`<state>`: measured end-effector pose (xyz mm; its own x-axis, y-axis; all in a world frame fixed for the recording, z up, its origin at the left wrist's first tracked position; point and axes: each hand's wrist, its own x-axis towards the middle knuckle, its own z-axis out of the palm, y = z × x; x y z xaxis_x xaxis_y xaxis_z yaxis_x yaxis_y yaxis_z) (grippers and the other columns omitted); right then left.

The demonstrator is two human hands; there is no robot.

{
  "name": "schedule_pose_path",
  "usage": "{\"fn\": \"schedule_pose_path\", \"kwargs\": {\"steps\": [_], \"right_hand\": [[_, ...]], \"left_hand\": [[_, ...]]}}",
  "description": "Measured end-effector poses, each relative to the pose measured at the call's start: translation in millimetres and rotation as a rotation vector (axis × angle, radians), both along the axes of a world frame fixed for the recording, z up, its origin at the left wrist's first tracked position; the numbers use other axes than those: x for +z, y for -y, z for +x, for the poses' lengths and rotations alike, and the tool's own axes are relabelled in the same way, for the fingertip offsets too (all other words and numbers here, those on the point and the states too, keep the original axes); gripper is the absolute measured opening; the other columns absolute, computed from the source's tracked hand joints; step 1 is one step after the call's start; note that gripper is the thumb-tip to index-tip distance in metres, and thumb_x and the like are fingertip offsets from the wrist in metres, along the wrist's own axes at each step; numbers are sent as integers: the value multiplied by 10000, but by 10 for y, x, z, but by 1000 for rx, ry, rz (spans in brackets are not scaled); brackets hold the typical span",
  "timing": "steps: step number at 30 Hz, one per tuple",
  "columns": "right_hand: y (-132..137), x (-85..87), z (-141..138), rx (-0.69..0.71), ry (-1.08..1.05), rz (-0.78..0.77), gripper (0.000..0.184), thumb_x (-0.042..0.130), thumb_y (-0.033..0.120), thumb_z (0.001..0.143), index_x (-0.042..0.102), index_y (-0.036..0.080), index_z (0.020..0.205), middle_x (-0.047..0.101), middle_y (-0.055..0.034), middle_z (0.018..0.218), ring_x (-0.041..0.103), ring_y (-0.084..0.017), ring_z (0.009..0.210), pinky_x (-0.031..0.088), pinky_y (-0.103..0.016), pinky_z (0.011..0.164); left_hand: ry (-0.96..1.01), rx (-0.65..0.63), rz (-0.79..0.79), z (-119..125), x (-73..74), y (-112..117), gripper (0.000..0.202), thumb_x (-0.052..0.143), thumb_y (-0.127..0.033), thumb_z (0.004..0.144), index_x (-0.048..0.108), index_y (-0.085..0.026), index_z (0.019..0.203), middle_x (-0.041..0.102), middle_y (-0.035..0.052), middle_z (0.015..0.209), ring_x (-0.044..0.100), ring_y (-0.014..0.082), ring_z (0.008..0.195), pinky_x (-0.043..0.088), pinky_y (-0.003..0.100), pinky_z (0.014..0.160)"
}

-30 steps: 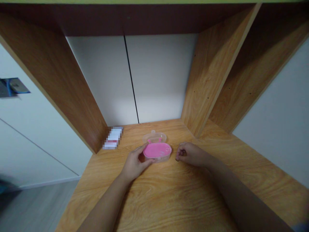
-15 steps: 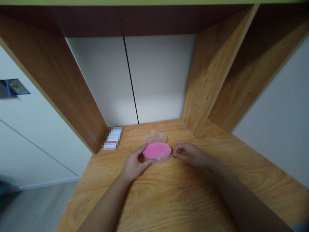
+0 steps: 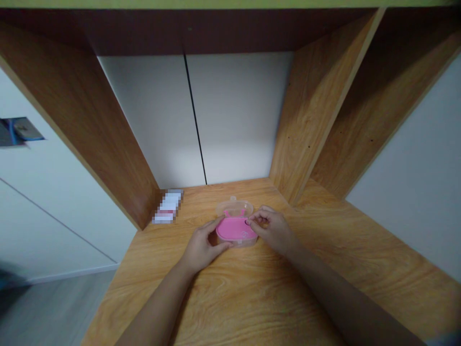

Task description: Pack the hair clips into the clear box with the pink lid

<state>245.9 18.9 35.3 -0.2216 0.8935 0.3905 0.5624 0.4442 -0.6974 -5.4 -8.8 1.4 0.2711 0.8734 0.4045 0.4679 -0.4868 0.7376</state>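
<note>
A small oval box (image 3: 236,229) with a pink inside and a clear hinged lid (image 3: 235,208) standing open sits on the wooden desk (image 3: 252,298). My left hand (image 3: 201,245) curls around the box's left end and holds it. Over the box's right end, my right hand (image 3: 272,228) has its thumb and fingers pinched together on something too small to make out.
A small blurred card or packet (image 3: 167,206) lies at the desk's back left corner. Wooden side panels (image 3: 302,125) rise left and right of the white back wall (image 3: 216,120). A floor shows beyond the desk's left edge.
My right hand has moved left from beside the box to over its right end, fingers still pinched. The left hand stays on the box.
</note>
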Motion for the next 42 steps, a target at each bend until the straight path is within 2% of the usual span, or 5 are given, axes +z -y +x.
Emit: {"fn": "schedule_pose_path", "kwargs": {"steps": [12,17,21,32,42], "right_hand": [[24,-10,-66,-62,5,-42,196,631,307,853,751,212,730,565,-10,681,539,-152,633,392,-276,578],[-144,17,225,-159,73,24,245,553,336,904,715,193,790,600,-25,713,541,-162,658,411,-277,604],[-302,14,558,-207,374,-41,158,637,305,816,712,193,734,671,-53,783,588,-182,726,425,-292,667],[-323,-185,565,-3,445,-198,111,639,273,810,703,188,778,694,-57,806,606,-181,736,436,-268,650],[-221,40,667,221,410,-322,122,607,230,796,717,190,763,706,-33,744,608,-176,687,422,-257,600]], "left_hand": [[-37,-3,-12,11,-11,15,724,816,-376,771,535,-224,1420,649,122,1353,641,276,1205,500,457,1065],[-16,18,-18,5,12,15,706,819,-376,763,558,-214,1398,654,125,1345,647,281,1197,506,463,1061],[11,76,-27,-23,20,1,689,826,-380,752,584,-202,1372,666,127,1328,658,287,1181,502,478,1068],[-2,109,-21,-24,30,-7,709,821,-368,755,566,-191,1393,662,140,1328,657,290,1179,504,469,1063],[9,104,-11,-37,23,-4,706,824,-382,752,571,-209,1388,646,128,1357,638,292,1215,494,462,1076]]}}
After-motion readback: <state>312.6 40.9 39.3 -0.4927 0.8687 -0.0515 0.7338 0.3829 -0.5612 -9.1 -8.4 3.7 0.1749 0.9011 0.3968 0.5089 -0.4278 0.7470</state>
